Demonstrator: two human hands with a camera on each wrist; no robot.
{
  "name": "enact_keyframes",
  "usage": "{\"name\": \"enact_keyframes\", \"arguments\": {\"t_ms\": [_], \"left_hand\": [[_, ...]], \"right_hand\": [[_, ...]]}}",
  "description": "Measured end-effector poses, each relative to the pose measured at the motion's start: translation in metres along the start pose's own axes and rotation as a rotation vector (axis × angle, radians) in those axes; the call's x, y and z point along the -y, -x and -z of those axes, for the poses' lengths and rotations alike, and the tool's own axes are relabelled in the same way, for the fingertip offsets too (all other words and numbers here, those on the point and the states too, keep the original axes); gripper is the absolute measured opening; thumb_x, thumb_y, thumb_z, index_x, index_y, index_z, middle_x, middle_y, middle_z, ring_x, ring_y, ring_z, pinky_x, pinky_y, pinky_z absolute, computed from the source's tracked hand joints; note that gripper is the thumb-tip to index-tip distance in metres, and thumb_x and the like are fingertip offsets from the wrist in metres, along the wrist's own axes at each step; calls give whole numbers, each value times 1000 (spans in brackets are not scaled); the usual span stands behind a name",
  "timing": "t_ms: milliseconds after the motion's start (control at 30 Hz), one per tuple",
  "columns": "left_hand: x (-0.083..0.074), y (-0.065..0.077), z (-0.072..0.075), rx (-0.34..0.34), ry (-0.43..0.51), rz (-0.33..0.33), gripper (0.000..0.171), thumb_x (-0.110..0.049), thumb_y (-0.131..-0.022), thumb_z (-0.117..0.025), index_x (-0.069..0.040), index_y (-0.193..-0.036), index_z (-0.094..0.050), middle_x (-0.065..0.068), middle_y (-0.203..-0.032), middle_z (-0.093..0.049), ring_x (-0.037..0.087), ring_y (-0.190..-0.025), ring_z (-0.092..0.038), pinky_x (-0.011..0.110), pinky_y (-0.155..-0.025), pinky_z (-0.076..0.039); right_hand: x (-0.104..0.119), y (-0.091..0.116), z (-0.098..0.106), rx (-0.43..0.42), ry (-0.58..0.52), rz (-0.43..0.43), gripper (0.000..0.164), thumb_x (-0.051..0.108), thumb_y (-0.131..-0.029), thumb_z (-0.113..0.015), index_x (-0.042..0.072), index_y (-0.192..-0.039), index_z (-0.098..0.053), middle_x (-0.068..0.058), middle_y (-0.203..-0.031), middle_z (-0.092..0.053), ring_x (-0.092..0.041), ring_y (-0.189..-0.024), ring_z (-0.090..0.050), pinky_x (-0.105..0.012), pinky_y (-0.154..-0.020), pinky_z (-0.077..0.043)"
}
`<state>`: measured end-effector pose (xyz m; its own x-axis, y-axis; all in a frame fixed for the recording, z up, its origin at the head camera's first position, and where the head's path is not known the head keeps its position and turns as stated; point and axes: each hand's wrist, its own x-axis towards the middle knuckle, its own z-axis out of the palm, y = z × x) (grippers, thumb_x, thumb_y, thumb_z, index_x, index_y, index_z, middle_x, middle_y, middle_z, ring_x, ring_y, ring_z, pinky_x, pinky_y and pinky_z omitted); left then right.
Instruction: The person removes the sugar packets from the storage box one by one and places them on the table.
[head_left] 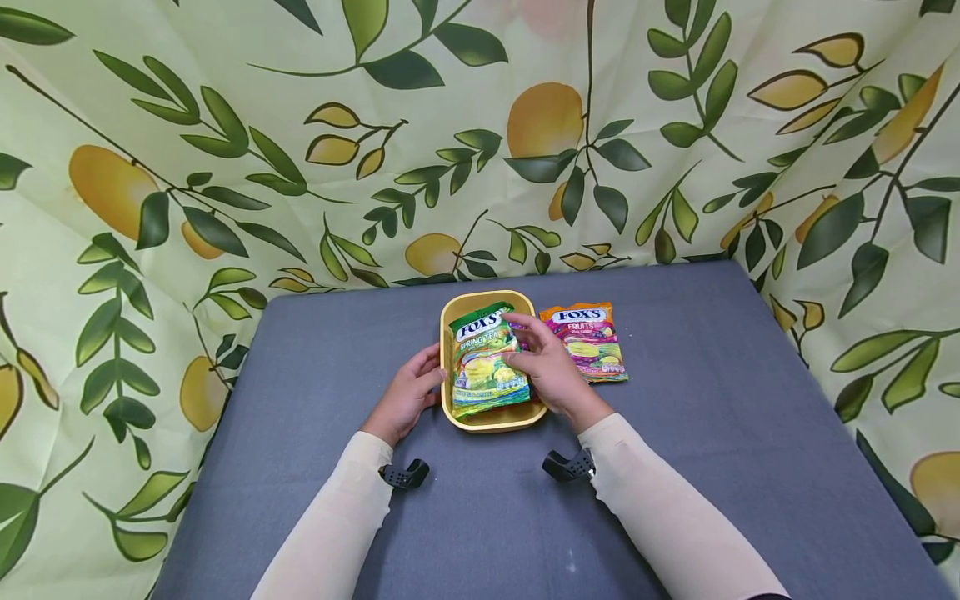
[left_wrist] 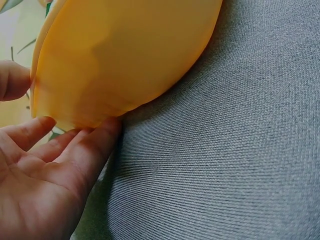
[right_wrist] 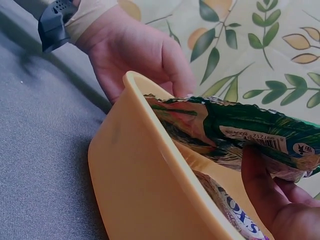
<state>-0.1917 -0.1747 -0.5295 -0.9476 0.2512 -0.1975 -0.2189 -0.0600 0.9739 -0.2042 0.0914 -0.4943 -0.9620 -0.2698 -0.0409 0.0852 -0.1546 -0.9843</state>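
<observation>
A yellow plastic container (head_left: 495,427) stands on the cloth-covered table in the head view. My right hand (head_left: 551,367) pinches the right edge of a green Fox's Spring Tea candy bag (head_left: 483,358), which tilts over the container's opening. In the right wrist view the bag's barcode side (right_wrist: 250,132) faces the camera, with a fingertip against it. Beneath it lies another Fox's bag (right_wrist: 232,207), inside the container and mostly hidden. My left hand (head_left: 408,396) rests its fingertips against the container's left outer wall (left_wrist: 125,60), the thumb beside the rim.
An orange and purple Fox's Fruits candy bag (head_left: 588,342) lies flat on the table, just right of the container. The grey-blue tablecloth (head_left: 487,525) reaches back to a leaf-and-fruit patterned curtain (head_left: 450,167). A black band with a clip (head_left: 405,475) sits at each wrist.
</observation>
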Motion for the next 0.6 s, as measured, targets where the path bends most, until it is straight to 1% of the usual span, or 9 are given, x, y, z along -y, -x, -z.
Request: {"name": "enact_keyframes", "arguments": {"t_ms": [133, 200, 333, 467, 600], "left_hand": [[-1, 0, 0, -4, -4, 3, 66, -9, -109, -58, -2, -169, -33, 23, -167, -40, 34, -133, -57, 41, -95, -59], [0, 0, -1, -5, -2, 4, 66, -9, -108, -57, -2, -169, -33, 23, -167, -40, 34, -133, -58, 42, -95, -59], [0, -1, -2, -6, 4, 3, 66, -8, -108, -57, -1, -169, -33, 24, -168, -39, 35, -135, -56, 42, -96, -58], [-1, -1, -2, -11, 1, 1, 66, -7, -108, -56, 0, -169, -32, 25, -168, -38, 38, -138, -53, 44, -98, -58], [-1, 0, -3, -18, -7, 5, 65, -7, -108, -55, -1, -169, -33, 24, -168, -39, 40, -139, -54, 45, -98, -58]], "right_hand": [[1, 1, 0, -4, -13, 8, 62, -10, -102, -65, 12, -159, -53, -22, -151, -51, -37, -138, -46, -36, -96, -57], [2, 1, 1, -5, -22, 20, 62, -11, -102, -64, 11, -158, -53, -21, -152, -50, -35, -140, -44, -35, -97, -56], [7, 1, 3, -6, -66, 44, 62, -12, -101, -64, 9, -159, -52, -22, -154, -48, -35, -141, -43, -33, -96, -56], [11, 2, 8, -5, -114, 52, 63, -14, -102, -62, 9, -159, -51, -22, -154, -46, -34, -137, -45, -32, -93, -57], [11, 2, 18, -14, -124, 60, 64, -15, -102, -62, 8, -160, -50, -22, -154, -45, -32, -134, -46, -31, -93, -57]]}}
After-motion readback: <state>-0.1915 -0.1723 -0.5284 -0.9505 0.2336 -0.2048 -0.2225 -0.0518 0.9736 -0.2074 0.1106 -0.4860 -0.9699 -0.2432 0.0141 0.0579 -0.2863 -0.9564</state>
